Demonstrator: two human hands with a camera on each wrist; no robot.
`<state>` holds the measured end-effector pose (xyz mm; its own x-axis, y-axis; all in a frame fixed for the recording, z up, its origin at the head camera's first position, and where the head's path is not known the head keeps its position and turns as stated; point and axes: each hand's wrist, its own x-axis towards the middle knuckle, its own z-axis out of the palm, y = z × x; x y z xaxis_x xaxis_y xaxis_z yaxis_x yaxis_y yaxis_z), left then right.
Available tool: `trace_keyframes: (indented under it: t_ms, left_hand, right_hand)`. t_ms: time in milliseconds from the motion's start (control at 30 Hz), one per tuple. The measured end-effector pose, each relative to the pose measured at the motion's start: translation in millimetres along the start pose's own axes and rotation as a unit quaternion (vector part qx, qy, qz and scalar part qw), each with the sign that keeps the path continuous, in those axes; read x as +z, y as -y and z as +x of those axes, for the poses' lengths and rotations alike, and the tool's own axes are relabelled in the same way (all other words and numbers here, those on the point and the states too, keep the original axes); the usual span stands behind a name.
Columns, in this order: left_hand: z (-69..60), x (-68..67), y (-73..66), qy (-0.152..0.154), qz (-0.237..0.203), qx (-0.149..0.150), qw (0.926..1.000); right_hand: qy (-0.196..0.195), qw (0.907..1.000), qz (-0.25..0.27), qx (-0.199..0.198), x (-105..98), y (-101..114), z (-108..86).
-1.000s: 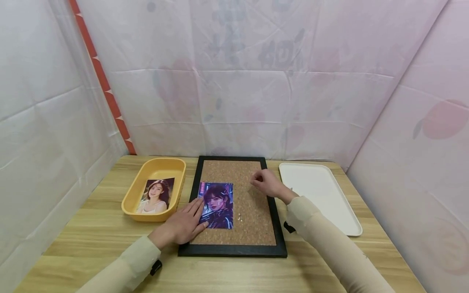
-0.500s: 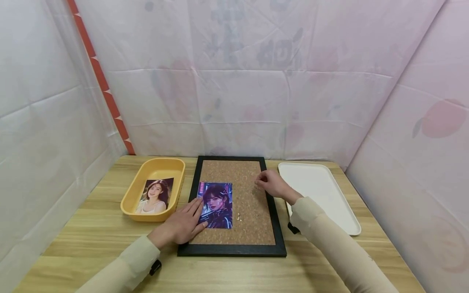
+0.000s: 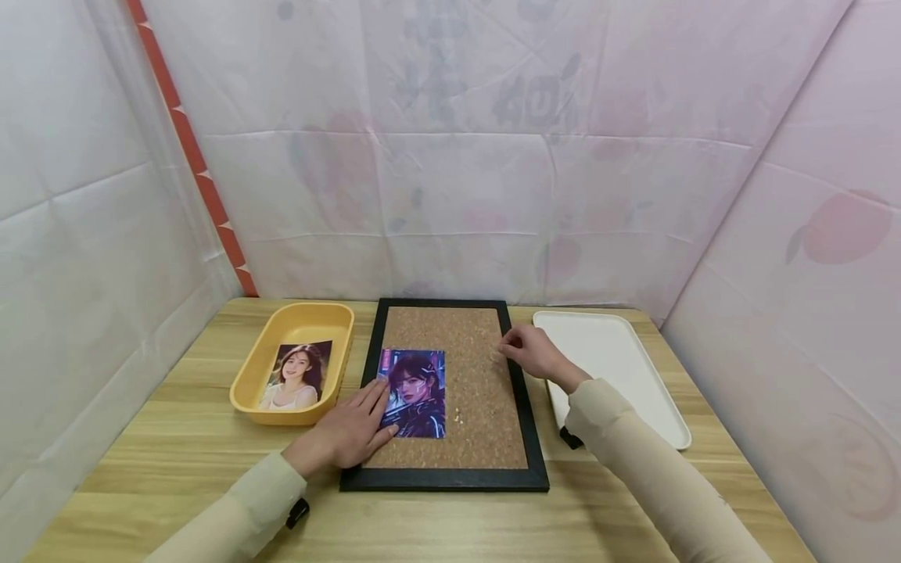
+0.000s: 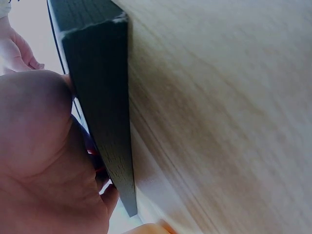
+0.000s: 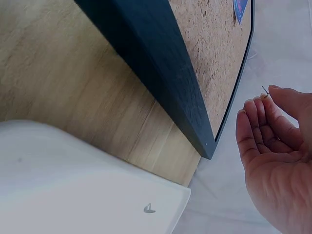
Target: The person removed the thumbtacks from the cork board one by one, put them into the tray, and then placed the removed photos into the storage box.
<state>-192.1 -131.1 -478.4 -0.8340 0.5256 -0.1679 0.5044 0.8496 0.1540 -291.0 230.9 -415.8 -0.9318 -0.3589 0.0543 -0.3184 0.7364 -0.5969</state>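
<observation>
A black-framed corkboard (image 3: pixel 479 450) lies flat on the table. On its left part is a purple and blue portrait print (image 3: pixel 422 403). My left hand (image 3: pixel 352 430) lies with extended fingers over the print's left edge and the frame. Above the board's right side, my right hand (image 3: pixel 538 356) pinches a thumbtack (image 5: pixel 264 90) between thumb and forefinger. Only the tack's thin metal point shows clearly in the right wrist view; its head is hidden by the fingertips. Several tiny pale bits (image 3: pixel 459 416) sit on the cork just right of the print.
Left of the board stands a yellow tray (image 3: pixel 242 395) with a portrait photo (image 3: pixel 299 375) leaning in it. To the right is a white tray (image 3: pixel 622 363), with another thumbtack (image 5: pixel 149 208) lying in it in the right wrist view. Fabric walls (image 3: pixel 457 180) enclose the table.
My right hand has shifted slightly right, away from the print, with its thumb and forefinger held together. The left hand stays in place on the print and frame.
</observation>
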Motion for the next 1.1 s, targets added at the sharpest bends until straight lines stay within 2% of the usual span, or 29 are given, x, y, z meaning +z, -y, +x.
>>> trace_keyframes:
  t_ms: [367,500,833,1100]
  left_hand:
    - [-0.3,-0.9,0.3,-0.007,0.005,0.011,0.9999]
    - [-2.7,-4.4,-1.4,-0.009,-0.007,0.015,0.9998]
    - [-1.8,-4.7,-2.4,-0.004,-0.001,-0.001,1.0]
    - [-2.6,-5.6,-3.7,0.001,0.001,-0.001,1.0]
  right_hand:
    - [0.004,1.0,0.001,0.004,-7.8,-8.3,-7.4]
    - [0.001,1.0,-0.001,0.004,-8.7,-12.9,-9.4]
    - [-0.012,0.9999,-0.008,-0.002,-14.5,-23.0,-14.0]
    - [-0.015,0.9997,-0.018,0.006,-18.1,-28.9,-21.9]
